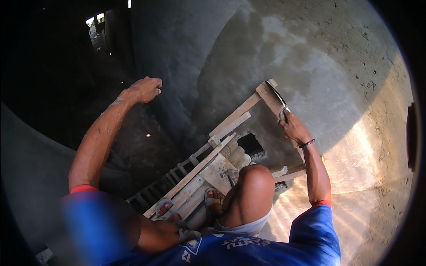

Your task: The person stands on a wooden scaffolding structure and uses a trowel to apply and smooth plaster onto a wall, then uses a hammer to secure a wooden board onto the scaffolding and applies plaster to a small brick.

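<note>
My right hand (293, 128) is wrapped round the handle of a plastering trowel. The trowel (278, 94) is seen nearly edge-on, its metal blade reaching up and left from my fist beside a wooden board (269, 95). Behind it stands a grey plastered wall (310, 75), with a darker, damp-looking patch (239, 57) to the left. My left hand (144, 90) is raised at the left, away from the boards. Its fingers are curled in, with nothing visible in them, and grey smears mark the wrist.
Below me is a scaffold of wooden planks (195, 170), where my sandalled feet rest. A ladder-like row of slats (153, 190) drops away to the left. A rough hole (250, 144) opens in the wall beside several rounded pale lumps (237, 155). Sunlight strikes the right wall (355, 150).
</note>
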`<action>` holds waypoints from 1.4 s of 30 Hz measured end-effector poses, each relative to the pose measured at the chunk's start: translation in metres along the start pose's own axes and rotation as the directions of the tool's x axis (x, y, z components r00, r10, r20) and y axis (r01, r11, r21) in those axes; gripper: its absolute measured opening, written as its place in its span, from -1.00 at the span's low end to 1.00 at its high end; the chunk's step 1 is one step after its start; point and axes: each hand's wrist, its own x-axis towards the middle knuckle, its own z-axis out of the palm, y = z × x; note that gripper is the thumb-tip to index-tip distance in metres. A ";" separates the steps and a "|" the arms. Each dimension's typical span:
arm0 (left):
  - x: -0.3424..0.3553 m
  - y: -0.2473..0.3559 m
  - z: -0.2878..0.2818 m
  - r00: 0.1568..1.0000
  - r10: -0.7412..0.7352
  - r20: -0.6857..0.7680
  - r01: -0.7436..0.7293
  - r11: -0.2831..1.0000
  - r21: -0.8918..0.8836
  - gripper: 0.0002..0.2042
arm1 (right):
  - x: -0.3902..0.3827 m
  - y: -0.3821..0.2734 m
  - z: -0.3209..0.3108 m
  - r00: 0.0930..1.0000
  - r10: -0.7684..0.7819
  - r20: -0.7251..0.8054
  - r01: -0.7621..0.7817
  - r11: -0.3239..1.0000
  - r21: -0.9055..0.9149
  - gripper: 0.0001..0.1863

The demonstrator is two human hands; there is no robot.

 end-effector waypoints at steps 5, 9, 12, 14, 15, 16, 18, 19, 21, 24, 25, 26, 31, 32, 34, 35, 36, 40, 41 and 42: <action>-0.077 -0.010 -0.001 0.999 -0.033 0.031 0.034 0.998 -0.048 -0.72 | 0.044 0.021 -0.006 0.984 -0.171 -0.048 0.158 0.966 -0.206 -0.79; -0.135 -0.032 0.042 0.988 -0.124 0.088 0.140 0.969 -0.204 -0.69 | 0.045 0.025 -0.018 0.796 -0.259 -0.546 0.123 0.954 -0.274 -0.77; -0.170 -0.050 0.085 0.967 -0.203 0.156 0.247 0.901 -0.357 -0.68 | 0.037 0.007 -0.023 0.969 0.088 -0.230 -0.067 0.993 0.098 -0.75; -0.186 -0.056 0.116 0.948 -0.249 0.196 0.315 0.814 -0.489 -0.68 | 0.030 -0.014 -0.019 0.997 0.025 -0.076 -0.016 0.993 0.118 -0.75; -0.191 -0.057 0.133 0.947 -0.254 0.199 0.320 0.814 -0.485 -0.68 | 0.027 -0.026 -0.015 0.996 0.081 0.022 -0.083 0.992 0.096 -0.75; -0.196 -0.056 0.150 0.946 -0.273 0.174 0.323 0.787 -0.525 -0.68 | 0.022 -0.038 -0.015 0.992 -0.047 0.115 0.024 0.980 0.196 -0.74; -0.203 -0.053 0.178 0.927 -0.334 0.170 0.363 0.691 -0.625 -0.74 | 0.013 -0.059 -0.003 0.986 -0.137 0.100 0.106 0.959 0.264 -0.73; -0.208 -0.050 0.192 0.931 -0.331 0.156 0.354 0.704 -0.616 -0.74 | 0.006 -0.065 0.006 0.973 -0.226 0.053 0.195 0.919 0.342 -0.71; -0.218 -0.045 0.214 0.940 -0.340 0.037 0.271 0.677 -0.684 -0.76 | 0.000 -0.070 0.023 0.979 -0.179 0.099 0.140 0.939 0.314 -0.71; -0.244 -0.035 0.246 0.861 -0.503 0.070 0.375 0.535 -0.757 -0.62 | -0.005 -0.048 0.068 0.966 -0.144 0.216 0.148 0.989 -0.001 -0.72; -0.253 -0.032 0.256 0.822 -0.549 0.153 0.403 0.370 -0.837 -0.58 | -0.006 -0.033 0.087 0.950 -0.156 0.271 0.142 0.987 0.071 -0.73; -0.262 -0.030 0.264 0.809 -0.565 0.160 0.431 0.386 -0.816 -0.58 | -0.007 -0.014 0.102 0.932 -0.046 0.360 0.007 0.994 0.111 -0.67; -0.307 -0.005 0.283 0.691 -0.713 0.115 0.413 0.260 -0.873 -0.73 | -0.026 0.093 0.178 0.927 0.007 0.376 0.053 0.987 -0.149 -0.80; -0.313 0.000 0.283 0.678 -0.734 0.051 0.448 0.357 -0.820 -0.74 | -0.031 0.111 0.191 0.924 0.011 0.382 0.050 0.988 -0.149 -0.80; -0.322 0.009 0.280 0.668 -0.741 0.076 0.478 0.348 -0.807 -0.71 | -0.039 0.135 0.210 0.974 0.118 0.191 -0.147 0.979 0.145 -0.76; -0.327 0.012 0.278 0.642 -0.756 0.125 0.531 0.322 -0.784 -0.66 | -0.042 0.142 0.216 0.977 0.089 0.195 -0.128 0.972 0.197 -0.74; -0.329 0.015 0.276 0.648 -0.752 0.116 0.530 0.336 -0.779 -0.66 | -0.044 0.147 0.217 0.982 0.076 0.174 -0.102 0.984 0.148 -0.71; -0.332 0.020 0.271 0.707 -0.689 0.159 0.582 0.438 -0.685 -0.61 | -0.043 0.141 0.205 0.933 0.233 0.275 -0.075 0.871 -0.485 -0.67; -0.333 0.021 0.271 0.720 -0.674 0.164 0.585 0.463 -0.666 -0.62 | -0.041 0.138 0.201 0.929 0.248 0.275 -0.089 0.870 -0.485 -0.67; -0.334 0.022 0.271 0.723 -0.673 0.155 0.583 0.473 -0.661 -0.62 | -0.039 0.135 0.197 0.938 0.221 0.268 -0.051 0.852 -0.522 -0.68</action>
